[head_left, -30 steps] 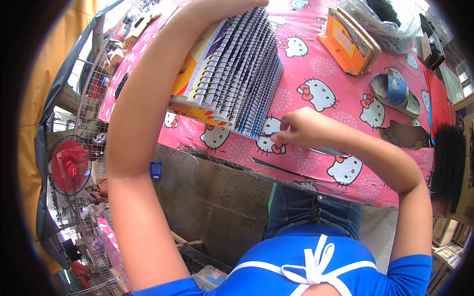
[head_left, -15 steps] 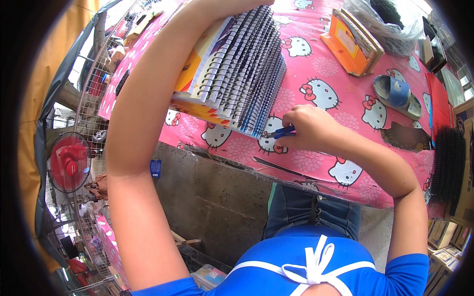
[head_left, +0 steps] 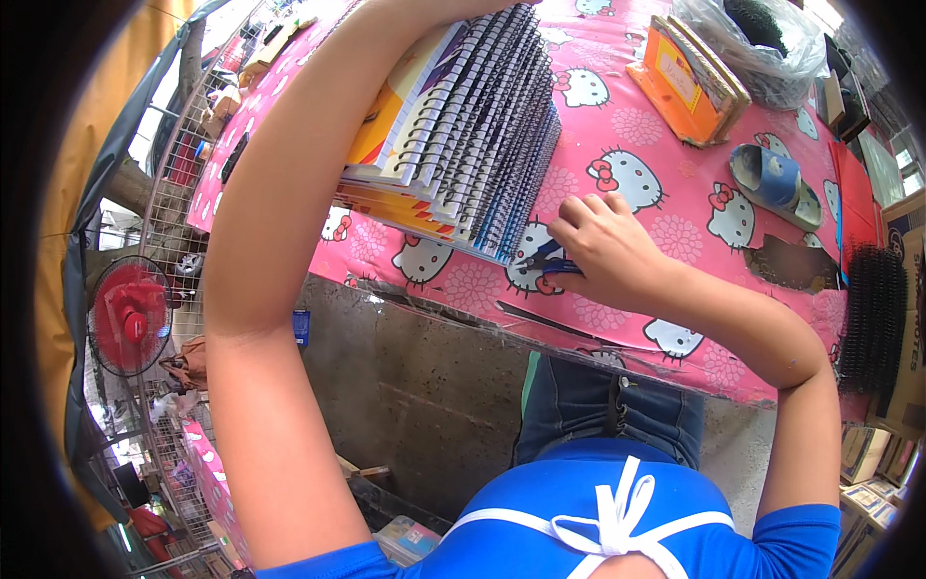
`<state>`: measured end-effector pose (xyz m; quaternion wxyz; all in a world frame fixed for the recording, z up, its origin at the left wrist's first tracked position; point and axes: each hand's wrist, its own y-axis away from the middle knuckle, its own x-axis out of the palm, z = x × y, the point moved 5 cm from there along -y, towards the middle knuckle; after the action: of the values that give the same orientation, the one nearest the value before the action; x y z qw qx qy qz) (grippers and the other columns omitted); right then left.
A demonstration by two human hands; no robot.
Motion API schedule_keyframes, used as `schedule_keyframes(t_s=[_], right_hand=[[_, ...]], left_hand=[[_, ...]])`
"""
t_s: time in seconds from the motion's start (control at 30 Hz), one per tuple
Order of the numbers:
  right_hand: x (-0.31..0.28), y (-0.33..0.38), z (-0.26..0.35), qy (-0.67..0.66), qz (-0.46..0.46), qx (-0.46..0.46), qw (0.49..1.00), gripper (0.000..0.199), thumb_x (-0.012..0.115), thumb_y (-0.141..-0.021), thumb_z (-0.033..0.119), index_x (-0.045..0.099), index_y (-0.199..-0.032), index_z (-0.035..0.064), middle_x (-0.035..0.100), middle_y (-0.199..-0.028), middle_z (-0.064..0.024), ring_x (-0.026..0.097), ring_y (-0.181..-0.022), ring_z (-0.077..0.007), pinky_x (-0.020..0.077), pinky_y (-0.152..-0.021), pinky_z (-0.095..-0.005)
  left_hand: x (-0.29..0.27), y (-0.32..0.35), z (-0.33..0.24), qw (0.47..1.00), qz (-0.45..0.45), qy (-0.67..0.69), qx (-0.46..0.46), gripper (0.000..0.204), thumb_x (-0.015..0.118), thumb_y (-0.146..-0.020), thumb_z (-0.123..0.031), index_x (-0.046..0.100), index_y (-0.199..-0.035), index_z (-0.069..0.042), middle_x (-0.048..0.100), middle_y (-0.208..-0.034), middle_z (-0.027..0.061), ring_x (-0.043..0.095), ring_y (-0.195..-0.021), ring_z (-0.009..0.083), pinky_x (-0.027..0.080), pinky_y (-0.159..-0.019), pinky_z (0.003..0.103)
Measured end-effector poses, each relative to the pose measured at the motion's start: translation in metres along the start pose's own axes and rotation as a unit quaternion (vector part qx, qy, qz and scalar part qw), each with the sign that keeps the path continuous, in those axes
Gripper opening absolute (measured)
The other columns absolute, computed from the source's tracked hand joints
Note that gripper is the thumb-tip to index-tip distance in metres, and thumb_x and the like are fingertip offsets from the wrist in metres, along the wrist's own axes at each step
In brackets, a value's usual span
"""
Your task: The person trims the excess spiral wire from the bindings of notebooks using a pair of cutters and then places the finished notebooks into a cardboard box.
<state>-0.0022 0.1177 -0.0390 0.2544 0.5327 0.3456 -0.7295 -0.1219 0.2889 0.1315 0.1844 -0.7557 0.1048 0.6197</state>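
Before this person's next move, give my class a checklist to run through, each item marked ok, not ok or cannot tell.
1. Right hand holding the blue-handled pliers: ok.
2. Pliers' tips near the lower corner of the spiral-notebook stack: ok.
3. Pliers closed on wire: cannot tell, too small.
4. Left hand steadying the stack: cannot tell, mostly cut off by the upper edge.
5. Notebook edges flush: not ok, staggered.
6. Pink table cover intact: not ok, torn at right.

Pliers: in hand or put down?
In hand: the right hand holds the pliers by the handle end, the tip sticking out toward the notebooks.
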Motion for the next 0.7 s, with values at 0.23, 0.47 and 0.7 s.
schedule_keyframes(t_s=[0.23,0.47,0.7], right_hand=[[0.009,-0.017,-0.008,-0.163,0.220,0.119,0.954,0.042,0.072,-0.077,0.037,0.064,-0.093,-0.0015,0.061,-0.086,-0.0128,0.064,-0.079,-0.0295,0.0520,-0.069,-0.0441],[0.000,-0.029,-0.024,-0.369,0.364,0.300,0.801,0.049,0.067,-0.082,0.042,0.065,-0.092,-0.0054,0.067,-0.081,-0.0181,0.067,-0.063,-0.0285,0.0565,-0.054,-0.0403],[-0.038,0.084,-0.004,0.000,-0.005,0.224,0.975,0.049,0.075,-0.075,0.029,0.058,-0.112,0.0027,0.056,-0.116,-0.0190,0.053,-0.108,-0.0358,0.0399,-0.094,-0.0451]], left_hand=[[0.004,0.002,-0.002,0.997,0.017,0.070,-0.013,0.048,0.060,-0.083,-0.033,0.059,-0.117,0.001,0.064,-0.110,0.0197,0.061,-0.100,0.0269,0.046,-0.088,0.036],[-0.003,-0.006,-0.003,0.998,-0.012,0.065,0.023,0.042,0.060,-0.084,-0.031,0.062,-0.111,0.001,0.065,-0.105,0.0178,0.062,-0.096,0.0251,0.047,-0.084,0.035],[0.000,-0.003,0.005,0.994,-0.053,0.080,0.047,0.037,0.060,-0.084,-0.029,0.064,-0.104,0.001,0.067,-0.100,0.0159,0.063,-0.091,0.0234,0.048,-0.081,0.034]])
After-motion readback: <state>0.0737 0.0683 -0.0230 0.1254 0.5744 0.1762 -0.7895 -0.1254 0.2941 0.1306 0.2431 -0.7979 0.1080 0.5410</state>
